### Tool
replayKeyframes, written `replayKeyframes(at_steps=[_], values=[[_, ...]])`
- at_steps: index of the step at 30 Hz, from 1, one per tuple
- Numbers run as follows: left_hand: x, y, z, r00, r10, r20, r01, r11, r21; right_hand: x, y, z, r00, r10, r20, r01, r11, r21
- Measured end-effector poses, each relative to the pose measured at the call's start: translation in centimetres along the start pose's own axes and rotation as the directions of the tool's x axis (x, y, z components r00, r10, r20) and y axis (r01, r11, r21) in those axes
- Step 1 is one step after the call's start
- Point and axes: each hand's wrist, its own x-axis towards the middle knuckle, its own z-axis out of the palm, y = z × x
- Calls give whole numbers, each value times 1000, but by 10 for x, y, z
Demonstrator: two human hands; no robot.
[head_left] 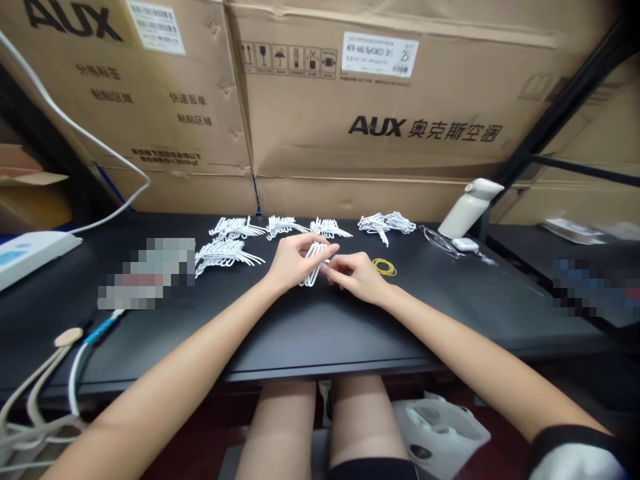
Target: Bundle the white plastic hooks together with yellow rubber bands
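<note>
Near the middle of the black table, my left hand (297, 261) is closed round a bundle of white hooks (314, 265), thumb and fingers pressed on its top. My right hand (356, 275) is at the right side of this bundle, its fingers pinched together at the edge; whether they grip a hook is too small to tell. Behind the hands stand more white hook bundles (233, 227), (324, 228) in a row, with another bundle (225, 255) at the left. A looser white pile (387, 223) lies at the back right. Yellow rubber bands (384, 267) lie beside my right hand.
Large cardboard boxes (370, 147) stand behind the table (320, 347). At the right are a white bottle (467, 208), a small white case (465, 245) and a clear cord. A power strip (35, 257), a blurred flat object (150, 273) and cables are at the left.
</note>
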Motion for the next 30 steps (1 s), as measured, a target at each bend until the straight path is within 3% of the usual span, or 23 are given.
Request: replayKeyframes(at_steps=[4,11,14,17,22,25,30], values=[[1,2,1,1000,2,-27,-2,1000,14,0,-4,2,998,4,-64,-9,997,-71],[9,-3,-3,973,-19,-228,10,999,-42,3,-3,0,971,76,-227,-81,997,-15],[12,-7,-4,957,-95,-275,64,991,-120,4,6,-3,970,147,-196,-144,989,28],[12,-8,-3,941,-156,-302,99,976,-194,5,11,-5,978,159,-138,-165,986,-33],[11,-3,-1,928,-233,-291,144,944,-298,8,16,-6,987,51,-153,-87,967,-237],[11,-1,-1,909,-293,-296,186,922,-340,10,23,-7,982,-38,-185,-12,965,-264],[14,-1,-2,885,-333,-325,202,904,-377,11,26,-8,996,-62,-70,39,956,-291]])
